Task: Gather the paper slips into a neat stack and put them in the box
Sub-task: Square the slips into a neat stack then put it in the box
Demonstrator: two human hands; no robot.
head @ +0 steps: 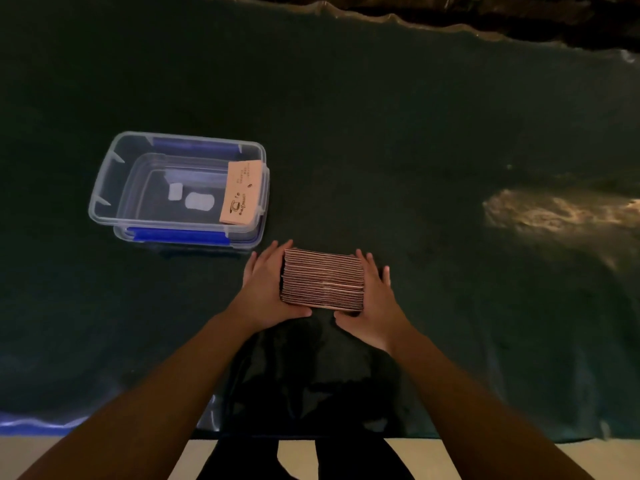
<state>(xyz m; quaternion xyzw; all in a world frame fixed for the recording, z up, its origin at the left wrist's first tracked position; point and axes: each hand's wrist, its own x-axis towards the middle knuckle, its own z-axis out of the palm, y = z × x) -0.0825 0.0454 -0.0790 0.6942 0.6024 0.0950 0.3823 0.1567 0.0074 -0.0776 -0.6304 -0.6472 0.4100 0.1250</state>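
A thick stack of brown paper slips (323,280) stands on edge on the dark green table cover, edges facing up. My left hand (266,287) presses its left end and my right hand (375,299) presses its right end, thumbs under the near side. To the upper left sits a clear plastic box (104,188) with blue clips. One printed slip (241,192) leans against the box's right inner wall.
The dark green cover (381,150) spreads over the whole table, with a wrinkled back edge and a bright patch of light (561,213) at the right. The table's near edge (485,436) runs just in front of my dark-trousered legs.
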